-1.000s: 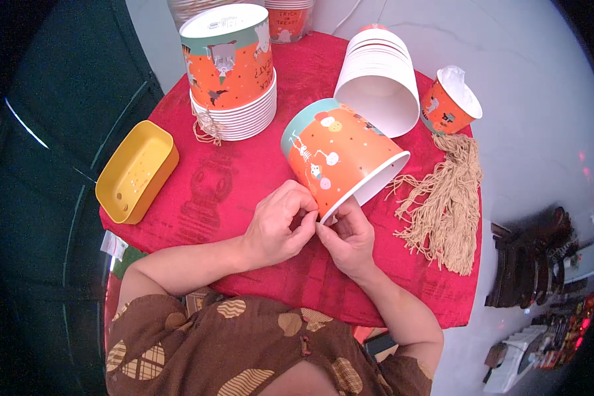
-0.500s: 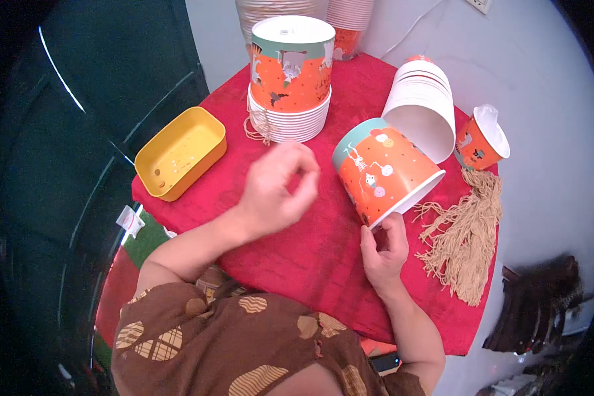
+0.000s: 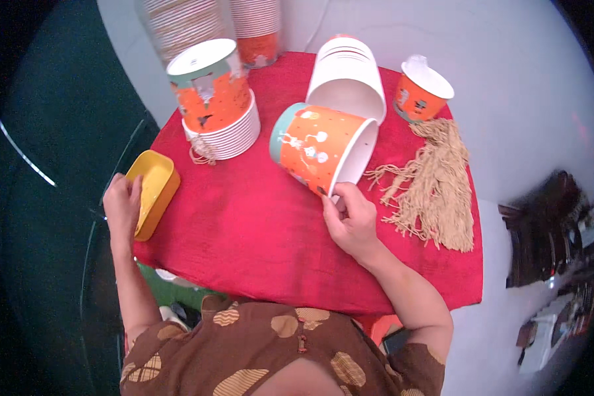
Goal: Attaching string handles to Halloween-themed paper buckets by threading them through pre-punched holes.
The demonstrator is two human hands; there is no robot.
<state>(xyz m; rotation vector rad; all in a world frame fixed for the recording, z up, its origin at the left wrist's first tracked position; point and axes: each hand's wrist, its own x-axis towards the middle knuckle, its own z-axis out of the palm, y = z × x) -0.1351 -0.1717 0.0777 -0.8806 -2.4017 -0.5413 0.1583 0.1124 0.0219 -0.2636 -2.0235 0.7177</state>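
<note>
An orange paper bucket (image 3: pixel 320 148) with a teal base lies on its side on the red tablecloth (image 3: pixel 244 231), mouth toward the right. My right hand (image 3: pixel 350 218) grips its lower rim with the fingers curled on it. My left hand (image 3: pixel 122 204) has reached to the table's left edge and rests against the yellow tray (image 3: pixel 153 191), fingers at its near rim. A bundle of tan string pieces (image 3: pixel 432 188) lies to the right of the bucket.
A stack of white buckets (image 3: pixel 221 129) with an orange one on top stands at the back left. A white bucket stack (image 3: pixel 346 76) lies on its side behind. A small orange cup (image 3: pixel 421 92) stands at the back right. Tall cup stacks (image 3: pixel 257 30) stand behind.
My left hand has left the bucket's rim and swung left to the yellow tray. My right hand stays on the bucket's rim. The view has shifted, so everything sits further right.
</note>
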